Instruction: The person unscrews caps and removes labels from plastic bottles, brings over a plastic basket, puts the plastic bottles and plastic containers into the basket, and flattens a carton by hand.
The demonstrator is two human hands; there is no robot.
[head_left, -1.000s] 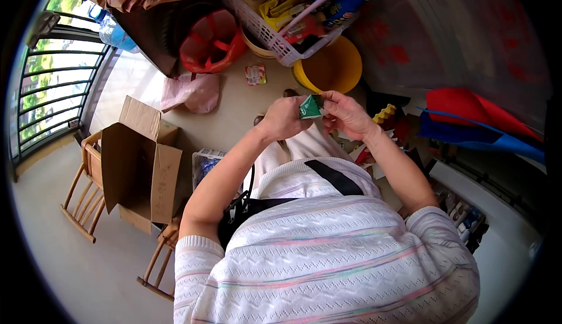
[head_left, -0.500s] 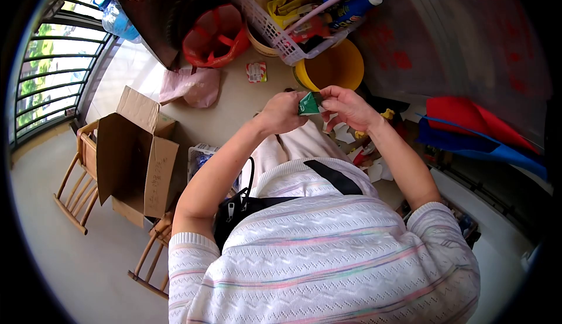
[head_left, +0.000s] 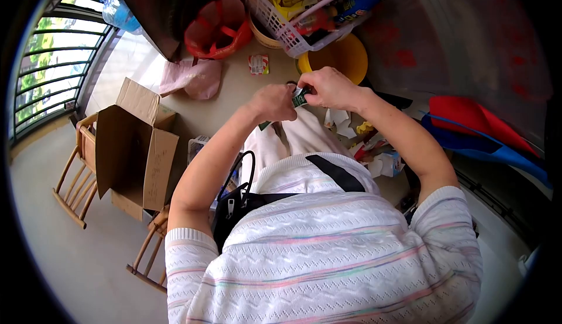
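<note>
A small green packet (head_left: pixel 300 98) is pinched between my two hands above my lap. My left hand (head_left: pixel 274 102) grips it from the left, fingers curled round and hiding most of it. A bit of green also shows under that hand's lower edge. With thumb and fingertips pressed together, my right hand (head_left: pixel 329 88) holds the packet's right end. Whether the packet is torn or folded there I cannot tell. Beneath my hands are my light trousers (head_left: pixel 313 130).
A yellow bucket (head_left: pixel 351 60) stands ahead, below a lilac basket (head_left: pixel 278 31) with bottles and packets. Scraps of paper (head_left: pixel 383 164) lie to the right. An open cardboard box (head_left: pixel 161 171) rests on a bamboo chair (head_left: pixel 73 192) at left. Nearby are a red bag (head_left: pixel 216 28) and pink cloth (head_left: pixel 196 78).
My right hand has moved up and left, closing its fingers on the packet. My left hand has turned over the packet, so less green shows. The view has shifted slightly.
</note>
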